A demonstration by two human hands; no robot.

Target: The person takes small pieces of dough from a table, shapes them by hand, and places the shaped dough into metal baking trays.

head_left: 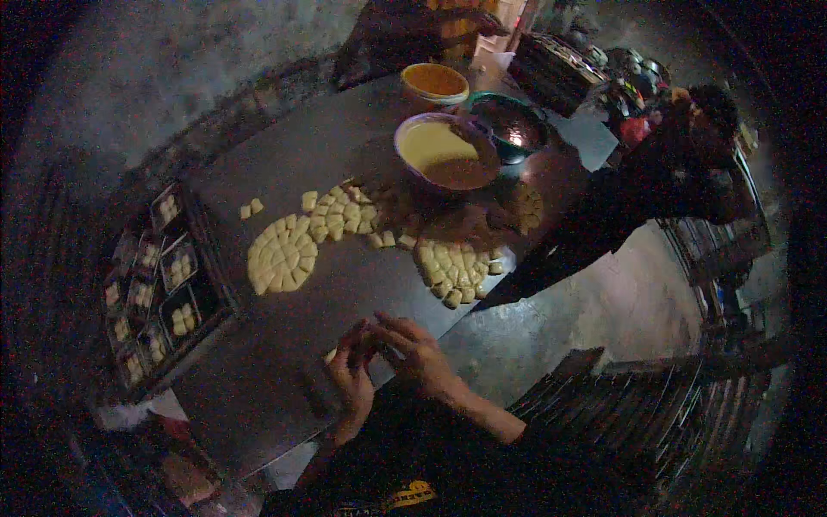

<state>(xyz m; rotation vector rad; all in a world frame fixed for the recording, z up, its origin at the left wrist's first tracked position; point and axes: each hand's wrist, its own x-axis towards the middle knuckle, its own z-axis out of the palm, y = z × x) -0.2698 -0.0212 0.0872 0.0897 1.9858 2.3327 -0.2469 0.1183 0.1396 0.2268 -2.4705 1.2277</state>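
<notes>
My left hand and my right hand meet over the near part of the dark table, fingers curled toward each other. Their fingertips come together, and what lies between them is too dark to make out. A small pale piece of dough shows at the outer edge of my left hand; whether the hand touches it, I cannot tell. Beyond my hands lie a round flat dough cut into wedges, a cluster of cut dough pieces and a second cut dough mound.
At left stands a tray of small square tins with dough pieces. A purple-rimmed bowl of pale yellow mixture, an orange bowl and a dark green-rimmed bowl stand farther back. Another person's dark sleeve reaches in from the right.
</notes>
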